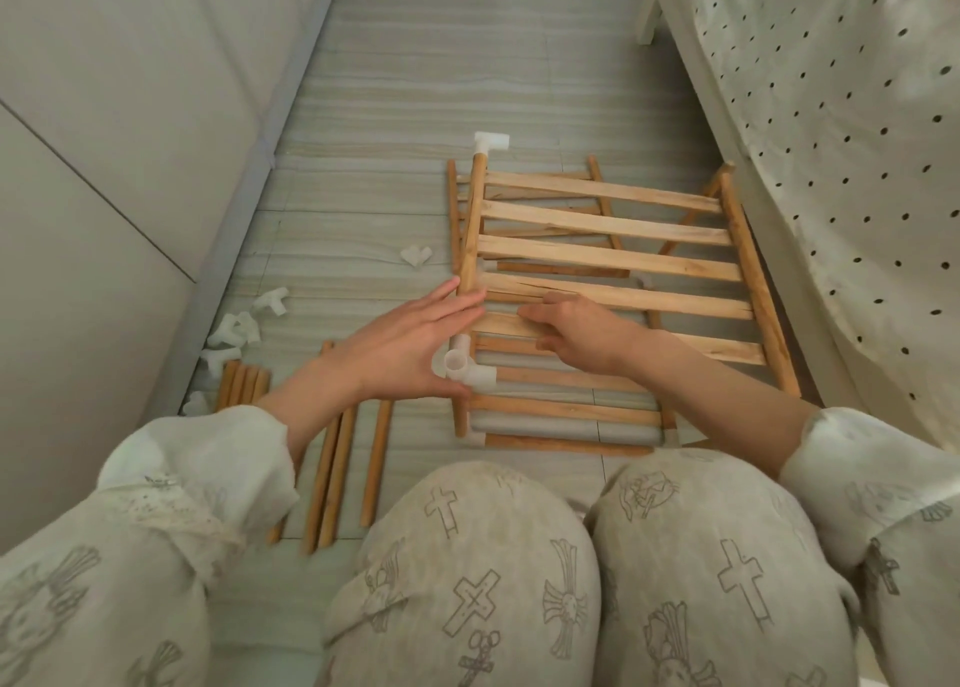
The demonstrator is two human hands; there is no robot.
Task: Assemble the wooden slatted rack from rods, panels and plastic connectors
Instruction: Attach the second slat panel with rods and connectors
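A wooden slatted panel (613, 221) lies tilted on top of another slatted panel (561, 411) on the floor. The upper panel's left rail carries a white plastic connector at its far end (490, 142) and another at its near end (464, 365). My left hand (410, 346) is flat with straight fingers, its palm against the near connector and its fingertips on the left rail. My right hand (576, 330) rests on the panel, fingers curled over a near slat.
Loose wooden rods (332, 478) lie on the floor at left beside my knees. Several white connectors (236, 330) are scattered along the cabinet base; one more (415, 255) lies nearer the panels. A dotted bedcover (841, 156) hangs at right.
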